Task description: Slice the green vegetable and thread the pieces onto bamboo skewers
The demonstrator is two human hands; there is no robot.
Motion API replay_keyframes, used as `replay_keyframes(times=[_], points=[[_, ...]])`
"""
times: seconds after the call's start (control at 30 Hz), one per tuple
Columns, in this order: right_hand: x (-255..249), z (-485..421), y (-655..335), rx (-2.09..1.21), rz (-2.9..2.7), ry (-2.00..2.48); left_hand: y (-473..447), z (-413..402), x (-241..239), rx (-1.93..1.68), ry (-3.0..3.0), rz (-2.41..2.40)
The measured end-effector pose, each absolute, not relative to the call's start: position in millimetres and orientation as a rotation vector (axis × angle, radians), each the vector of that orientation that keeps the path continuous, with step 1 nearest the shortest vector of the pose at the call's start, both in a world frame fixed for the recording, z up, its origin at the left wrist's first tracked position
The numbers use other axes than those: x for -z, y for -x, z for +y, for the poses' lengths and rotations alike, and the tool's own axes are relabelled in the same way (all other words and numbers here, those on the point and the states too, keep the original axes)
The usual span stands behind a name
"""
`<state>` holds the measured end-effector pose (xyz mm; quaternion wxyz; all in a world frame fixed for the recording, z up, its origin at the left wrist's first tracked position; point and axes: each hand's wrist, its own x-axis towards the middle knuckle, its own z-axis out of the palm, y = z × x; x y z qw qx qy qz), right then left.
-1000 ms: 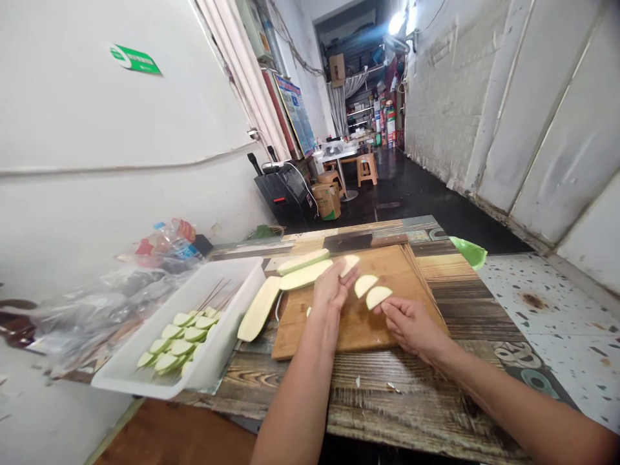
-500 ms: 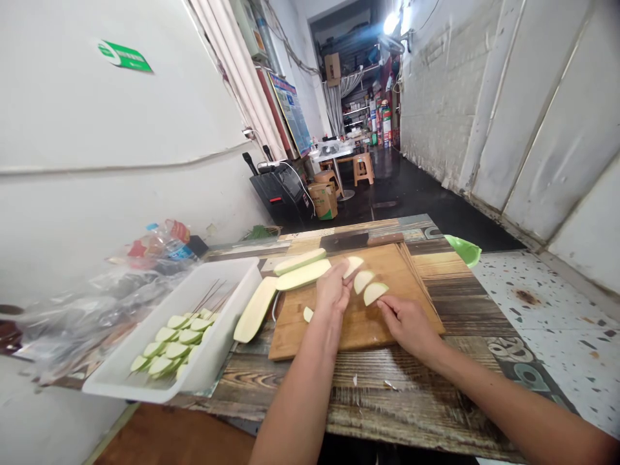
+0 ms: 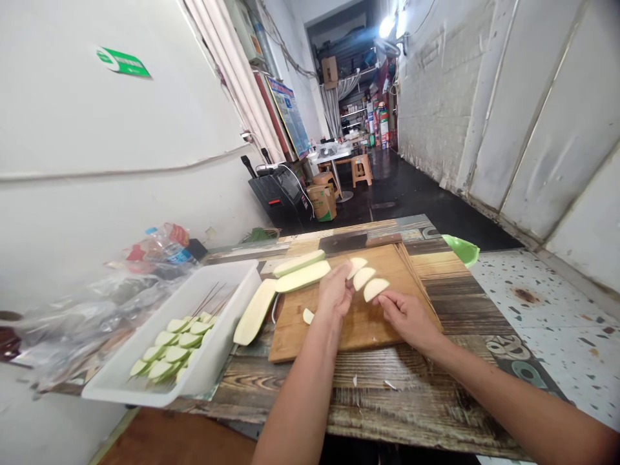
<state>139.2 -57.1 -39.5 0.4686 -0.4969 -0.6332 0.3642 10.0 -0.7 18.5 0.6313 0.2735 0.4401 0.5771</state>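
Three pale half-round zucchini slices (image 3: 363, 278) with green rims line up in a slanting row above the wooden cutting board (image 3: 358, 339). My left hand (image 3: 335, 290) is closed at the upper end of the row, its fingers on the topmost slice (image 3: 357, 265). At the lower end, my right hand (image 3: 403, 314) pinches at the edge of the lowest slice (image 3: 376, 289). Whether a skewer runs through the row cannot be made out. A small end piece (image 3: 308, 316) lies on the board beside my left wrist. Lengthwise zucchini halves (image 3: 303, 276) rest at the board's far left edge.
A white plastic tray (image 3: 250, 274) at left holds many zucchini slices (image 3: 177, 353) and thin wooden skewers (image 3: 213, 297). Another zucchini half (image 3: 254, 313) lies between tray and board. Plastic bags (image 3: 116, 297) and a bottle (image 3: 177, 248) crowd the left wall. A green basin (image 3: 461, 250) stands beyond the table's right edge.
The row of slices has tilted and shifted slightly, with the lowest slice turned a little more level. Both hands stay at its ends, moved slightly right.
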Motion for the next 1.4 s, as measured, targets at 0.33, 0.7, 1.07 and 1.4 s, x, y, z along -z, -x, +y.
replay_keyframes(times=[0.33,0.7,1.07,1.4], points=[[43,-51,-156,-0.725,-1.41,1.363,75,-37,-30,-0.941,-1.82,1.838],[40,-54,-154,-0.76,-1.434,1.385,93,-14,4,-0.26,-2.554,1.294],[42,-53,-153,-0.79,-1.395,1.368,83,7,3,-0.478,-2.519,1.342],[42,-53,-154,-0.821,-1.395,1.365,86,4,-11,-0.605,-2.325,1.418]])
